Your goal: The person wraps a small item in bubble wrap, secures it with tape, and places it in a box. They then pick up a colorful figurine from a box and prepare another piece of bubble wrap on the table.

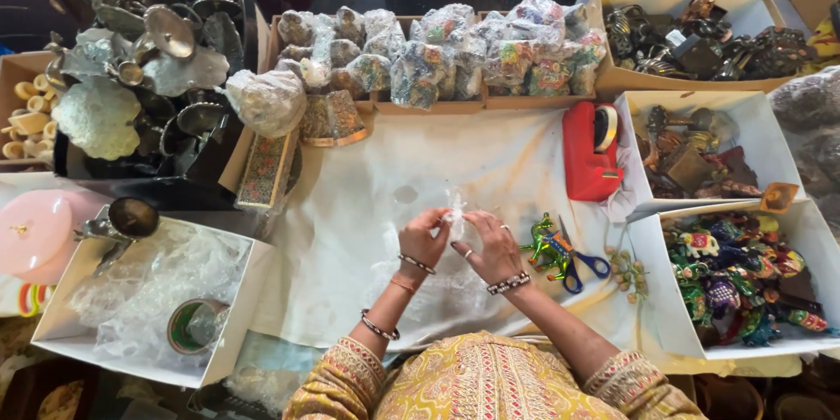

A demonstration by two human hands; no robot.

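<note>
Hands meet at the middle of the counter (pixel 367 210), which is covered with a white sheet. The left hand (pixel 423 236) and the right hand (pixel 492 247) are close together, fingertips of both pinched on a small clear plastic packet (pixel 456 214) held just above the sheet; what is inside it is too small to tell.

Just right of the right hand lie a painted green figurine (pixel 544 248) and blue-handled scissors (pixel 579 264), with a small cluster of beads (pixel 623 271) beside them. A red tape dispenser (pixel 589 150) stands further back on the sheet.

Along the far edge, shallow cardboard trays (pixel 429 107) hold rows of small items wrapped in clear plastic. At the right, a white box (pixel 652 297) is full of brightly painted animal figurines, another white box (pixel 761 136) behind it holds dark metal and wooden pieces, and a brown cardboard box (pixel 744 4) at the back holds dark metal figures.

At the left, a white box (pixel 232 332) contains crumpled clear plastic bags and a roll of tape (pixel 191 325). Behind it a black crate (pixel 66 162) is piled with silver-coloured leaf-shaped metal dishes. A pink lidded container (pixel 33 232) sits at the far left edge, and a cardboard box (pixel 10 70) of small pale rings sits behind it.
</note>
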